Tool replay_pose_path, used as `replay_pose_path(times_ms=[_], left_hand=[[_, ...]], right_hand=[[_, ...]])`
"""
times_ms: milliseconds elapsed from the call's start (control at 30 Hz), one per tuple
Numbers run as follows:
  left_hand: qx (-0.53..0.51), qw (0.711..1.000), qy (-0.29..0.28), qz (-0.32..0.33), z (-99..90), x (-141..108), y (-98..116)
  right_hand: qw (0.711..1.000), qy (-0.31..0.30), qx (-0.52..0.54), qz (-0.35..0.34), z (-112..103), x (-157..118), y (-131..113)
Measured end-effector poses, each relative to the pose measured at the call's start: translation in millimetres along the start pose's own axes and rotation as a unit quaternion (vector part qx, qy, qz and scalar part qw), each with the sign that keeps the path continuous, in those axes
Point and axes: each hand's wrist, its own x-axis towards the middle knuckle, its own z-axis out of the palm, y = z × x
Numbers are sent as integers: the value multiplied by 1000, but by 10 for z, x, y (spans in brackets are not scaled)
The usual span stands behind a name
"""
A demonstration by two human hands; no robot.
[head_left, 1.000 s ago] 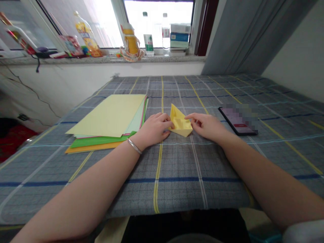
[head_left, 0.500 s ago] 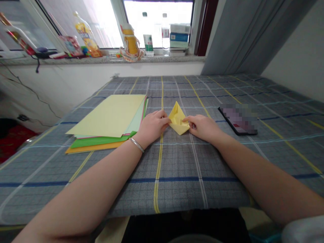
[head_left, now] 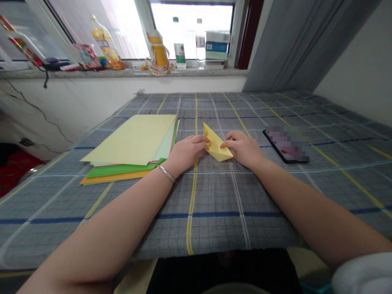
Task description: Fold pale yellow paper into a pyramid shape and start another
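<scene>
A small folded yellow paper (head_left: 218, 150) stands near the middle of the checked cloth, one pointed corner rising at its back left. My left hand (head_left: 190, 150), with a silver bangle at the wrist, pinches the paper's left side between thumb and fingers. At the right side my right hand (head_left: 243, 148) has its thumb and curled fingers on the paper's fold. The fingertips of both hands are partly hidden by the paper and by each other.
A stack of coloured sheets (head_left: 131, 141) lies left of my left hand. To the right is a phone (head_left: 283, 145). Bottles, a yellow flask (head_left: 159, 53) and boxes (head_left: 216, 45) stand on the windowsill (head_left: 122, 73) beyond the checked tablecloth (head_left: 214, 196).
The paper's raised point has shifted left and the paper looks narrower. My right hand has moved slightly, its fingers now higher behind the paper's right side. My left hand still holds the left side.
</scene>
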Motion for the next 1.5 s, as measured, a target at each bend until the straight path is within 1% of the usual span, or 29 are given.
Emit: replay_pose_path(times_ms=[67, 167, 267, 400, 533, 633, 733, 800, 867, 1000, 1067, 1200, 1367, 1500], left_hand=[[3, 1000, -1, 11, -11, -5, -7], [8, 1000, -8, 26, -25, -2, -3], [28, 999, -15, 41, -35, 15, 19], [72, 996, -37, 47, -75, 29, 53], [106, 993, -42, 38, -152, 16, 85], [102, 993, -56, 33, -204, 2, 109], [90, 993, -68, 27, -231, 1, 125], [85, 994, -70, 21, -237, 5, 131], [80, 994, -72, 17, -238, 12, 134], [75, 994, -75, 9, -228, 21, 134], [82, 994, -75, 7, -218, 23, 129], [98, 991, -87, 10, -194, 24, 107], [94, 991, -94, 12, -164, 23, 76], [87, 993, -82, 22, -158, 18, 65]], right_hand=[[998, 17, 9, -53, 1, 1, 10], [992, 17, 21, -122, -3, 11, 5], [989, 10, 32, -145, -11, 22, -18], [990, -2, 54, -128, -7, 22, -16], [990, 1, 105, -97, -27, -11, 40], [983, 11, 166, -77, -120, -55, 55], [975, 19, 214, -61, -261, -94, -4], [976, 18, 207, -67, -335, -108, -86], [983, 10, 176, -56, -368, -114, -180], [993, 13, 115, -15, -340, -113, -313], [995, 15, 100, -19, -316, -110, -332], [991, 6, 117, -64, -286, -102, -338], [985, 12, 165, -53, -273, -100, -373], [988, 13, 142, -52, -283, -106, -369]])
